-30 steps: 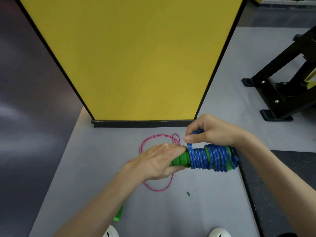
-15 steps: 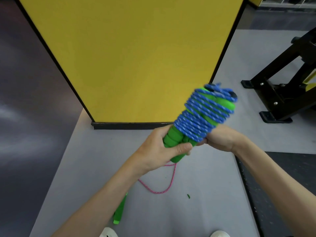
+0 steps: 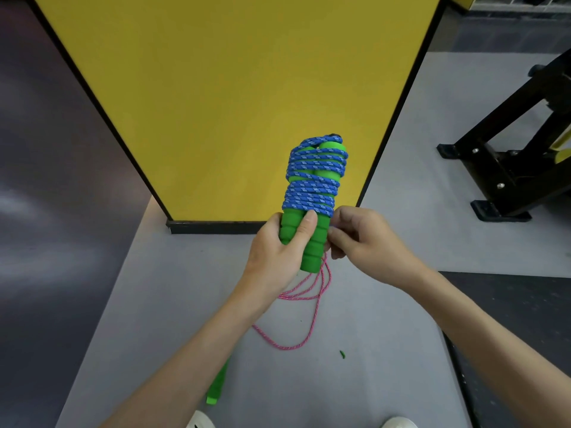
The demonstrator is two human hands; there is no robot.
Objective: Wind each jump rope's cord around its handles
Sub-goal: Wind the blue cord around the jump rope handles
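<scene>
From my remote seat I see the left hand (image 3: 278, 248) gripping the pair of green handles (image 3: 312, 245) by their lower ends, thumb laid up across the front and the other fingers curled round the back. The handles stand nearly upright in the air, in front of the yellow panel (image 3: 234, 88). The blue cord (image 3: 315, 177) is wound round both handles in tight turns from just above the thumb to the top ends, with a narrow gap of bare green showing partway up.

The right hand (image 3: 367, 239) sits just beside the handles on their right, fingers curled, fingertips touching the handle side just below the lowest blue turns. I cannot tell whether those fingers pinch the cord's end or merely press there.

Below the hands, a pink cord (image 3: 304, 307) lies in loose loops on the grey floor (image 3: 173, 304), running toward another green handle (image 3: 216, 387) that lies on the floor near my left forearm. A small green scrap (image 3: 342, 354) lies to the right of the pink loops. The tips of two white shoes (image 3: 200, 423) show at the bottom edge. A black metal frame (image 3: 506, 162) stands on the floor at the far right.
</scene>
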